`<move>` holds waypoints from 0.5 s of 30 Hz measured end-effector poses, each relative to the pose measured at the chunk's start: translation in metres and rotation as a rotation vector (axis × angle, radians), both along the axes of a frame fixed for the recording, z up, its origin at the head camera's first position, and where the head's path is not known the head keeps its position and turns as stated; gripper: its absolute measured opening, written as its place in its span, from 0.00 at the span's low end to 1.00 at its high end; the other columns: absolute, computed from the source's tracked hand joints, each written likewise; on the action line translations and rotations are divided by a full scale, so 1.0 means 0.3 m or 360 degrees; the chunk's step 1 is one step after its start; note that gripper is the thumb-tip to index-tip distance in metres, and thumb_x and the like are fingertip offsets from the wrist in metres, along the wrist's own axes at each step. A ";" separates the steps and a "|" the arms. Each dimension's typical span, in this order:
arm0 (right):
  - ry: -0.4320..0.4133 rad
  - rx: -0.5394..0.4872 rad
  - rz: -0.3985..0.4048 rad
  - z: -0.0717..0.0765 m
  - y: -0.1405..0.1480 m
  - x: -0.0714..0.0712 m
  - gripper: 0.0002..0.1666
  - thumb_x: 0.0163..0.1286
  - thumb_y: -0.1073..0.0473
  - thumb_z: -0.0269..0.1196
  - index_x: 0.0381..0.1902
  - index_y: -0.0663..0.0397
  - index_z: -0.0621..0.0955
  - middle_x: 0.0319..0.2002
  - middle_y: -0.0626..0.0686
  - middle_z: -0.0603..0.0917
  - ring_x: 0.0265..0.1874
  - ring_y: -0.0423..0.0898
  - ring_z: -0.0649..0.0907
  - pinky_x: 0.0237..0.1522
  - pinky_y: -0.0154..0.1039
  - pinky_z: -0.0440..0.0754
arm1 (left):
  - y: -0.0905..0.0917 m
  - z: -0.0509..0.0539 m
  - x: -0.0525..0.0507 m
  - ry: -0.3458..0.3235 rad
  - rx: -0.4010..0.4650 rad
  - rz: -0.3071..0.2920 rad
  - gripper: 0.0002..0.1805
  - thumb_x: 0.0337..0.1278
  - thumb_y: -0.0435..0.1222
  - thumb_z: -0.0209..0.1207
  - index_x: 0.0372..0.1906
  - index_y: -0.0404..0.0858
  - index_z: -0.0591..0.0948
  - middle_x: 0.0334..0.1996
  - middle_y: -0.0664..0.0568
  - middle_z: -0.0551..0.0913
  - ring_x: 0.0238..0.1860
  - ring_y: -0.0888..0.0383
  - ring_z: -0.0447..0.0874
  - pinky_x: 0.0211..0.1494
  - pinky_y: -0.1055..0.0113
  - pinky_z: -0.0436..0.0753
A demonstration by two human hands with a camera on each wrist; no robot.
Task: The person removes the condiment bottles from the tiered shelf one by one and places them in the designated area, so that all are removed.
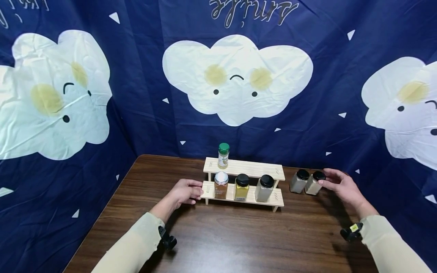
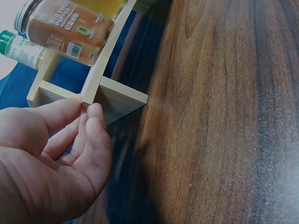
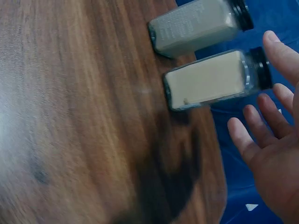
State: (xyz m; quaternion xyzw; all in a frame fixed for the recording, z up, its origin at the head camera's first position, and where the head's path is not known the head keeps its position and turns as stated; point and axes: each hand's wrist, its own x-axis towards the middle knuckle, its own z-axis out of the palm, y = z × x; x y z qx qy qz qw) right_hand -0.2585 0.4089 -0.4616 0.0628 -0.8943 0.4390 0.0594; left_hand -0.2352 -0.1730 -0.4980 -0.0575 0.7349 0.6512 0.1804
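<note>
My left hand (image 1: 186, 192) pinches the left end of the lower board of a two-tier wooden spice rack (image 1: 213, 164), thumb above and fingers below in the left wrist view. On that board stand a red sweet pepper jar (image 2: 70, 30) with a silver lid, a yellow spice jar (image 1: 241, 187) and a grey-white spice jar (image 1: 264, 188), both black-capped. The upper board bears a green-capped bottle (image 1: 223, 156). At the right, my right hand (image 1: 342, 185) has its fingers spread around the black lid of a cream-coloured spice jar (image 3: 208, 80), not visibly gripping it. A greyish spice jar (image 3: 194, 27) stands beside it.
The dark wooden table (image 1: 218, 235) carries the rack and jars. A blue cloth (image 1: 143, 94) with cloud faces hangs behind and along both sides. The table's right edge runs close by the right hand.
</note>
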 end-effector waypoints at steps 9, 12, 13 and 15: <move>-0.0037 0.0103 0.0005 0.112 -0.027 -0.020 0.43 0.70 0.50 0.70 0.73 0.65 0.67 0.65 0.66 0.73 0.48 0.24 0.75 0.42 0.18 0.77 | 0.003 0.005 0.000 -0.0012 -0.0010 -0.0005 0.24 0.61 0.27 0.65 0.62 0.28 0.78 0.29 0.53 0.88 0.29 0.59 0.87 0.26 0.71 0.83; -0.0025 0.0166 -0.0002 0.146 -0.053 -0.031 0.43 0.70 0.48 0.70 0.74 0.63 0.67 0.68 0.66 0.73 0.55 0.37 0.77 0.44 0.18 0.73 | 0.003 0.007 0.000 -0.0013 -0.0017 -0.0010 0.24 0.61 0.27 0.65 0.63 0.28 0.77 0.29 0.53 0.88 0.30 0.59 0.87 0.26 0.71 0.83; -0.0018 0.0187 -0.0002 0.157 -0.064 -0.034 0.43 0.70 0.47 0.70 0.74 0.62 0.68 0.68 0.66 0.73 0.58 0.43 0.76 0.44 0.19 0.71 | 0.003 0.007 0.000 -0.0015 -0.0017 -0.0010 0.24 0.61 0.27 0.65 0.63 0.28 0.77 0.29 0.53 0.88 0.31 0.58 0.88 0.26 0.71 0.83; -0.0009 0.0216 0.0004 0.180 -0.091 -0.039 0.42 0.70 0.45 0.69 0.73 0.60 0.69 0.69 0.65 0.74 0.63 0.54 0.74 0.46 0.21 0.69 | 0.003 0.006 -0.002 -0.0017 -0.0018 -0.0010 0.24 0.61 0.27 0.65 0.63 0.28 0.77 0.30 0.52 0.88 0.31 0.58 0.88 0.26 0.71 0.83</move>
